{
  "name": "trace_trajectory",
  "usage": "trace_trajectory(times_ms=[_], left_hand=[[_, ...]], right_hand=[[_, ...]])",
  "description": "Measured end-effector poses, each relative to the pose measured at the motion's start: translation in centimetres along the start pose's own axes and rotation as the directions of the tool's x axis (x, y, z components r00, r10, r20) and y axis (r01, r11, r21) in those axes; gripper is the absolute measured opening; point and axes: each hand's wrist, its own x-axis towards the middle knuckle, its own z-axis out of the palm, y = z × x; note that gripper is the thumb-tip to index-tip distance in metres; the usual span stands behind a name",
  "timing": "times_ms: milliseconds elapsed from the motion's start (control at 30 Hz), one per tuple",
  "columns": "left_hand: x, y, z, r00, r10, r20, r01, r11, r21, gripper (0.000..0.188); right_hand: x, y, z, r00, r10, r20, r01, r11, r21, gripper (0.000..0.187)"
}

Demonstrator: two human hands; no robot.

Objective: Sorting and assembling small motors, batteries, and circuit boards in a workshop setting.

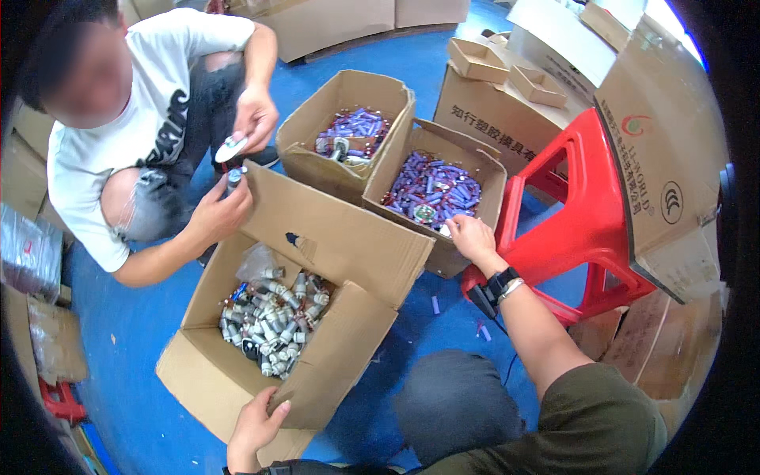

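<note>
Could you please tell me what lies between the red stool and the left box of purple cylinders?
The other box of purple cylinders lies there, in the head view.

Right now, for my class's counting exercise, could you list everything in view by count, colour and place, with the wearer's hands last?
Front box: one, brown, lower left of centre
Cylindrical parts: many, grey and white, inside it
Clear bag: one, colourless, inside it
Rear boxes: two, brown, upper centre
Small cylinders: many, purple, in rear boxes; a few on floor
Stool: one, red, right
Other cardboard: several pieces, brown, around the edges
Floor: one, blue, beneath
Co-worker: one, white top, upper left
Disc: one, white, co-worker's hand
Left hand: one, bare, at front box's flap
Right hand: one, dark wristband, over right rear box's edge
</note>
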Motion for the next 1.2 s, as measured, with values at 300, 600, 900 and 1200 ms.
trace_trajectory(times_ms=[300, 600, 900, 1200], left_hand=[[0.1, 0.8, -0.1, 0.997, -0.031, 0.076, 0.031, 1.0, 0.0, 0.04], [0.1, 1.0, 1.9, 0.992, 0.008, 0.129, 0.018, 0.979, -0.201, 0.038], [1.1, 1.6, 2.0, 0.981, -0.022, 0.191, 0.066, 0.972, -0.226, 0.043], [1.0, 0.8, 1.2, 0.989, -0.055, 0.138, 0.064, 0.996, -0.057, 0.048]], right_hand=[[-3.9, 0.4, -1.2, 0.841, -0.112, -0.53, 0.38, 0.82, 0.429, 0.014], [-14.7, 11.3, 7.2, 0.863, -0.235, 0.448, 0.055, 0.924, 0.378, 0.019], [-11.8, 6.8, 14.9, 0.936, 0.094, 0.338, -0.207, 0.926, 0.317, 0.029], [-10.1, 5.2, 15.5, 0.829, 0.182, 0.529, -0.216, 0.976, 0.001, 0.022]])
